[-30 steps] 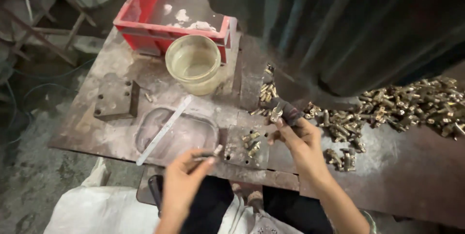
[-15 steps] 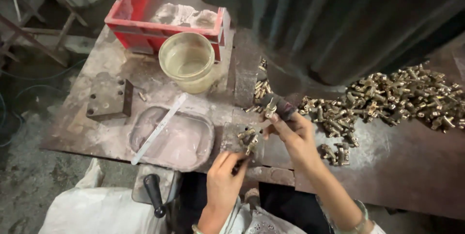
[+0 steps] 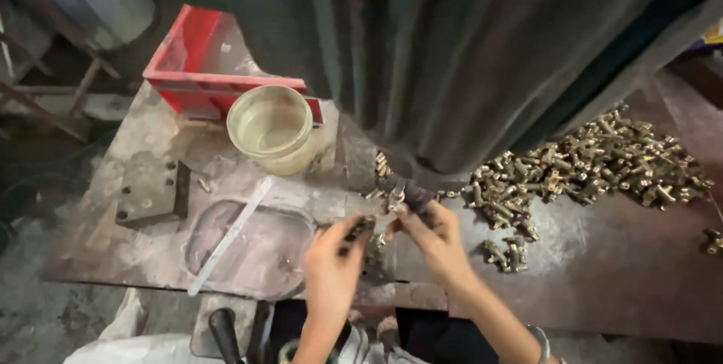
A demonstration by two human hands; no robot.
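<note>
Grimy metal worktop (image 3: pixel 113 251) fills your view, with a dark curtain hanging close behind it. Your left hand (image 3: pixel 331 258) pinches a small dark tool, and your right hand (image 3: pixel 433 232) is closed on a small brass fitting (image 3: pixel 393 202); both meet just above the near edge of the worktop. That edge is your main risk: if the fitting slips from your fingers, it would likely drop into your lap or to the floor. The tool tip sits close to your right fingers, so a slip could jab them. A heap of brass fittings (image 3: pixel 587 168) lies near your right forearm, and a careless sweep could scatter it. The cream plastic tub (image 3: pixel 269 126) and red crate (image 3: pixel 203 70) stand well apart.
</note>
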